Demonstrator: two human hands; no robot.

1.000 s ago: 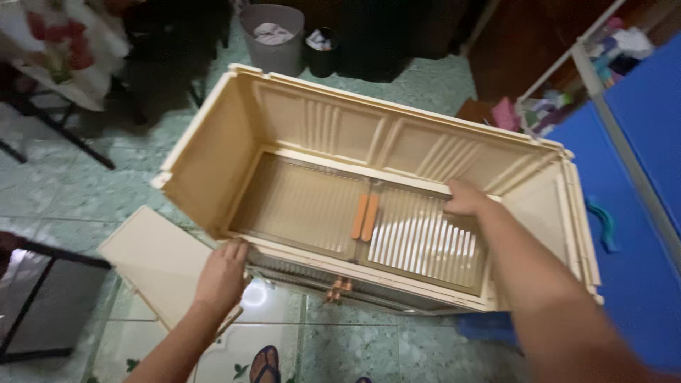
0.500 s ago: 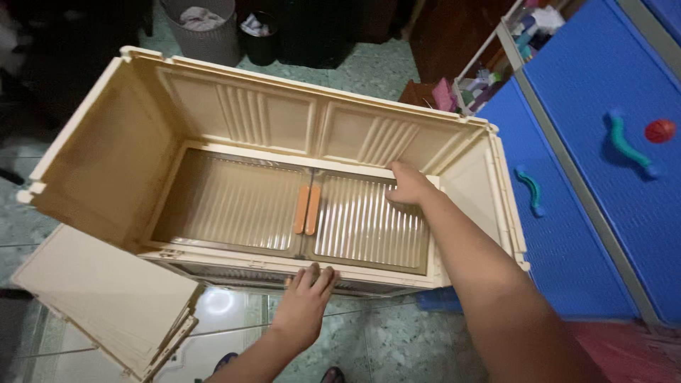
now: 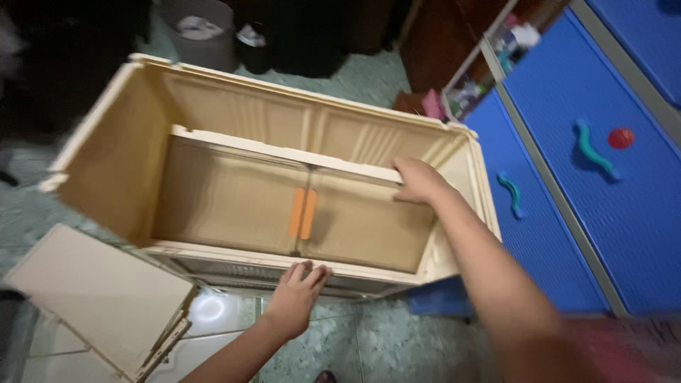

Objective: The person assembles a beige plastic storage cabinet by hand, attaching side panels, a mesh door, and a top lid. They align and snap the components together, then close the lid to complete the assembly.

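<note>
Our left hand (image 3: 294, 298) has slid right along the near rim of the beige cabinet (image 3: 234, 113), fingers spread; our right hand (image 3: 418, 181) still presses the far inner rail, fingers together.

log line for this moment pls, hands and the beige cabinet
left hand: fingers on front rim of beige cabinet | right hand: on inner panel's top edge | orange handles: untouched

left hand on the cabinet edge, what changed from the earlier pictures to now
The left hand slid right along the beige cabinet's near edge, from its left end to beside the orange handles. The right hand stayed on the far door rail; the loose panel stayed on the floor.
</note>
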